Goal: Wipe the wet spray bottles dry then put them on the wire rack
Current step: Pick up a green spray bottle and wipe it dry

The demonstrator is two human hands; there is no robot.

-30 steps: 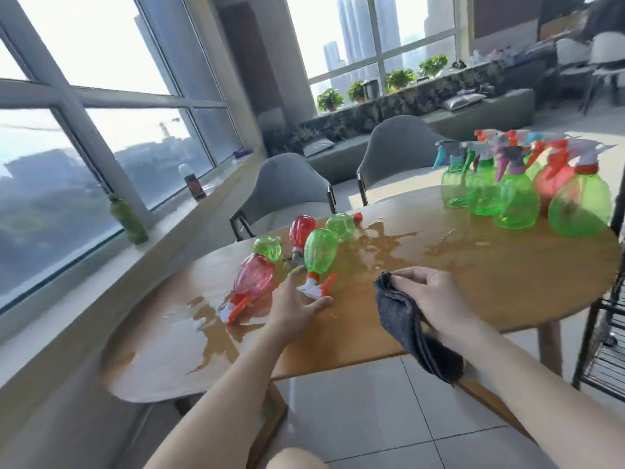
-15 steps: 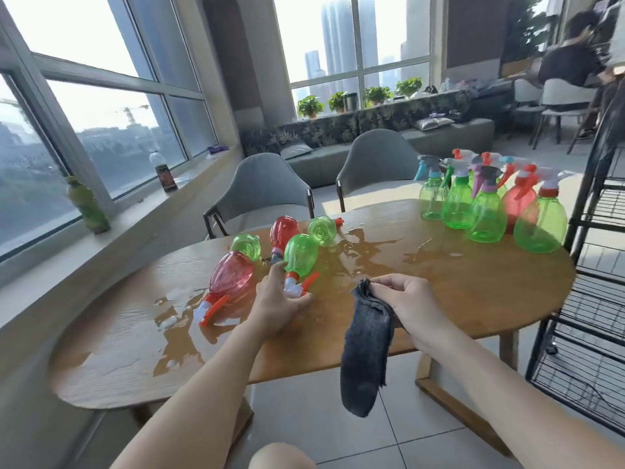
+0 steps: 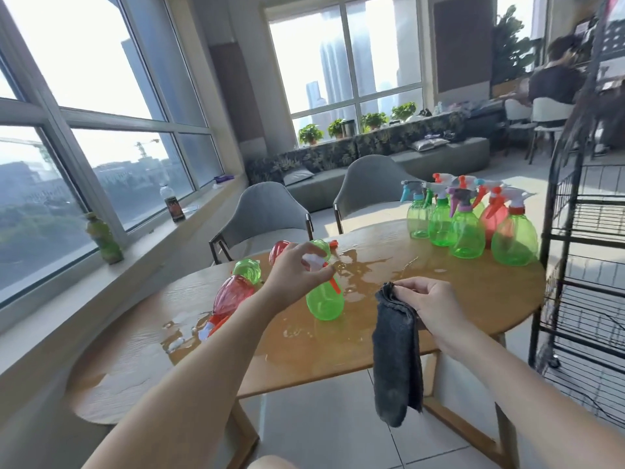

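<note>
Two hands worked above the wet worktop (image 3: 439,292): the left hand (image 3: 297,275) pinched a green spray bottle (image 3: 325,301) by its white head, lifted upright, while the right hand (image 3: 429,304) gripped a hanging dark cloth (image 3: 397,360). Other bottles (image 3: 236,296) lay just beyond the left hand, seemingly empty.

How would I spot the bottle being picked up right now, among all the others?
Start at the round wooden table and go to its wet patch near the windows. There the left hand grips a green spray bottle by its white head. It alone hangs upright in the air; its neighbours lie flat.
</note>
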